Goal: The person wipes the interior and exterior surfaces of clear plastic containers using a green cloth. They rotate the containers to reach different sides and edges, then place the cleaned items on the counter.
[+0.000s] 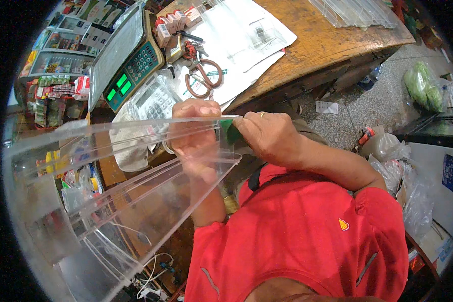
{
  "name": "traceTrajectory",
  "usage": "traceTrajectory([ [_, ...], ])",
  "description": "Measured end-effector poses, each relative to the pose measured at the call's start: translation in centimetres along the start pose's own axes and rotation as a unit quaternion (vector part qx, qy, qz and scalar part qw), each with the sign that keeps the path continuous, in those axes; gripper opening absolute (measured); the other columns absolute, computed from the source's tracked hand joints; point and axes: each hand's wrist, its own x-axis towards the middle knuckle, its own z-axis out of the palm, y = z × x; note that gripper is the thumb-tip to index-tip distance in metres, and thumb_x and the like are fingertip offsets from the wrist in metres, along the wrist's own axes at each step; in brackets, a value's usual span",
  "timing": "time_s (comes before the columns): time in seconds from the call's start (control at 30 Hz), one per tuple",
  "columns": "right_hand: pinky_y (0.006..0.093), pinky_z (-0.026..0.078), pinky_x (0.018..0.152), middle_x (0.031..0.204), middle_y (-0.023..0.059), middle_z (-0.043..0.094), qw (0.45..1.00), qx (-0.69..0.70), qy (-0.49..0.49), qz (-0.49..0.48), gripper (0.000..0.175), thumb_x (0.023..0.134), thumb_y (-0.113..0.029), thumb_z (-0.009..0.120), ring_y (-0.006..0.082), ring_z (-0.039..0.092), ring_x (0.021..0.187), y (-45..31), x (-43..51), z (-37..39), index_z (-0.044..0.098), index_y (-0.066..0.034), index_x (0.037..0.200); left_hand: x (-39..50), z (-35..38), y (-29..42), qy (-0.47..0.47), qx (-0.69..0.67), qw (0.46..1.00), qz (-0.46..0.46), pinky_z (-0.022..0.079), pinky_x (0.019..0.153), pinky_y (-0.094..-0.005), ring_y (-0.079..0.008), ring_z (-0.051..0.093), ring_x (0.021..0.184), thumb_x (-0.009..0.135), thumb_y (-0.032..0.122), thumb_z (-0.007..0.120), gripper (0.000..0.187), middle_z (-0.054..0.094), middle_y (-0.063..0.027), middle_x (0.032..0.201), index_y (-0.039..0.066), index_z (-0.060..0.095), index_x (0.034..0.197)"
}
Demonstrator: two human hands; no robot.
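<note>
A long clear plastic tray (154,181) with ridged channels stretches from the middle of the view to the lower left. My left hand (194,139) grips its near end, with the fingers curled over the upper edge; most of the palm shows through the plastic. My right hand (270,136), with a ring on one finger, pinches a thin white-edged green piece (229,127) at that same end. Whether this piece is joined to the tray cannot be told. Just beyond the left hand lies a calculator (156,102) in a clear plastic cover.
On the wooden desk (324,41) are a digital scale (136,68), papers (245,34), scissors (205,81) with brown handles and small boxes (173,22). More clear plastic trays (356,13) lie at the far right corner. Bagged green vegetables (422,87) rest on the floor. Cables (151,271) run lower left.
</note>
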Motion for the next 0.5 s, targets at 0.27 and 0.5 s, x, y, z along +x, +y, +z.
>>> traceTrajectory([
  [0.27,0.0310,0.047,0.047,0.069,0.0051,0.049,1.000,-0.011,-0.002,0.025,0.009,0.080,-0.013,0.057,0.0180,0.057,0.056,-0.7,-0.6,0.0,0.050,-0.0063,0.083,0.6,2.4,0.8,0.099,-0.027,0.994,-0.049,0.042,0.090,-0.0410,-0.0262,0.053,0.100,0.079,0.031,0.067,0.054,0.054,-0.0136,0.110,0.002,0.053,0.121],
  [0.5,0.0300,0.047,0.048,0.070,0.0056,0.050,0.999,-0.020,-0.007,0.040,0.013,0.080,-0.013,0.057,0.0179,0.057,0.057,-0.9,-1.1,-0.7,0.051,-0.0046,0.087,-0.3,1.9,0.5,0.140,0.040,0.988,-0.052,0.048,0.086,-0.0409,-0.0286,0.055,0.104,0.058,0.051,0.088,0.097,0.052,-0.0140,0.115,0.006,0.049,0.134],
])
